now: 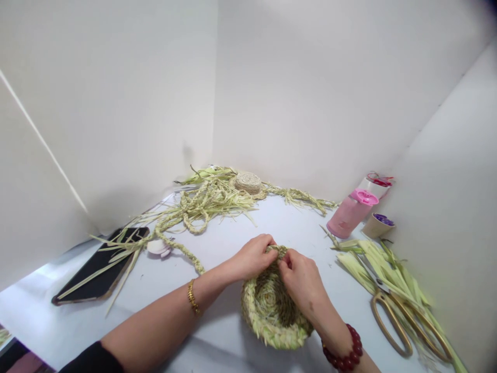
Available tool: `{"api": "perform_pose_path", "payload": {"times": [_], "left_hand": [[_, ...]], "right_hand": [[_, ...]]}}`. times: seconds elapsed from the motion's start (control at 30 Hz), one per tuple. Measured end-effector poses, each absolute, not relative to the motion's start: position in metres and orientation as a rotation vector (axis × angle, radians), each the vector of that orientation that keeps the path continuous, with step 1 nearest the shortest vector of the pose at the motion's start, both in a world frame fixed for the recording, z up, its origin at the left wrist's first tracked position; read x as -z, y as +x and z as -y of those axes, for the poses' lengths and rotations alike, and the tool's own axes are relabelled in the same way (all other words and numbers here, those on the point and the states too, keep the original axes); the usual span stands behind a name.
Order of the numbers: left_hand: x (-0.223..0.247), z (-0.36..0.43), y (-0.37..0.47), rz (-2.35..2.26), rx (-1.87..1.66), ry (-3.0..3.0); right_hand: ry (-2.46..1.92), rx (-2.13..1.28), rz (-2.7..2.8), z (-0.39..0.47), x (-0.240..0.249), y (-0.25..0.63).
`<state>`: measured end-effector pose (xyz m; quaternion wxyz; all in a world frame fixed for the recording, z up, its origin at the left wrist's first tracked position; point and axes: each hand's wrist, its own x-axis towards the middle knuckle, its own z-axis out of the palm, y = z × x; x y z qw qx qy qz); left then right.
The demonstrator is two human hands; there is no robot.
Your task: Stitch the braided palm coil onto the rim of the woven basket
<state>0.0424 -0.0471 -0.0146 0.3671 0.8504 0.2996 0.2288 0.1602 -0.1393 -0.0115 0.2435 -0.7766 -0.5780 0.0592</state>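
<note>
Far out to the left of the left hand lies a flat black slab [93, 274] with smooth glass on top, and thin dry strips lie over it. A small white thing [157, 247] is next, too blurry to name. A bumpy braid [186, 254] bends toward the left arm, and a messy pile [217, 207] of pale green strips sits past the left hand. A little round coiled piece [248, 182] rests at that pile.

The left hand [254, 256] has its fingers curled in, closed on the far edge of the woven bowl [281, 336]. The bowl is between and below both hands, on the pale surface [295, 223]. It looks light and a bit bendy, rough and not slippery. Its sides should hold their shape, but a hard pull could spread the rows. The thick edge looks like the best place to hold. Inside, the rows go round like a snail shell.

The right hand [305, 280] has its fingertips pinched together at the same edge. I can't tell if a needle is in there.

Past the right hand stand a smooth pink bottle [347, 217] and a tan cup [376, 227] with purple stuff. Nearer, right of that hand, hard scissors [382, 285] with gold handles lie on floppy green leaves [355, 269].
</note>
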Motion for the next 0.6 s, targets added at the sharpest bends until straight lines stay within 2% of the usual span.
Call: {"api": "perform_pose_path", "payload": {"times": [0.33,0.6], "left_hand": [[0.0058,0.0444,0.0397,-0.753,-0.394,2.069],[0.014,0.0428,0.0443,-0.687,-0.475,2.007]], "right_hand": [[-2.084,-0.06,1.554,0.1411,0.0138,0.155],[-2.055,-0.007,1.584,0.1441,0.0159,0.1549]]}}
